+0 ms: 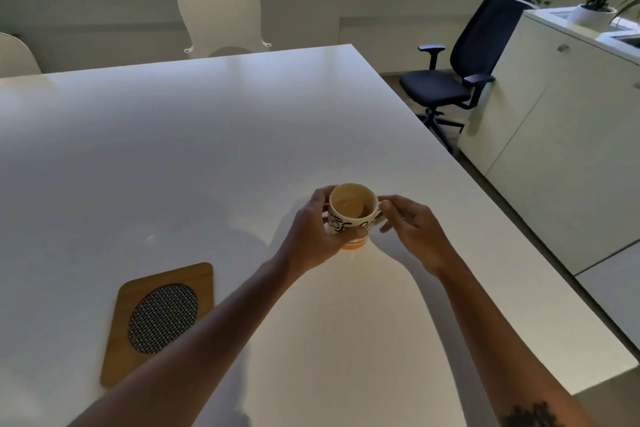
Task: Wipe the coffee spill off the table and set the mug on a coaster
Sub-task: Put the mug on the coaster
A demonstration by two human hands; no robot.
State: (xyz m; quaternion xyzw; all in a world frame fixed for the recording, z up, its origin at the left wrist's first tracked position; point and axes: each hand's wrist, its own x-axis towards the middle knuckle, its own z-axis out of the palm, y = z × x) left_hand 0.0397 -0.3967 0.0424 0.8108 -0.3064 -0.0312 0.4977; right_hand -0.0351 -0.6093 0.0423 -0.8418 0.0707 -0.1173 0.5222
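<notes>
A white mug (351, 210) with black lettering and an orange base stands upright near the right side of the white table (194, 149), with brownish coffee inside. My left hand (317, 236) wraps around its left side, thumb across the front. My right hand (412, 230) pinches the handle on the mug's right side. A square wooden coaster (128, 295) with a round woven insert lies near the front left, well apart from the mug. I see no cloth, and no distinct spill shows on the tabletop.
A cream chair (221, 19) stands behind the table's far edge, another at far left (15, 57). A dark office chair (464, 76) sits right of the table, next to a white cabinet (561, 135) bearing potted plants (594, 7). The table's right edge runs close to my right forearm.
</notes>
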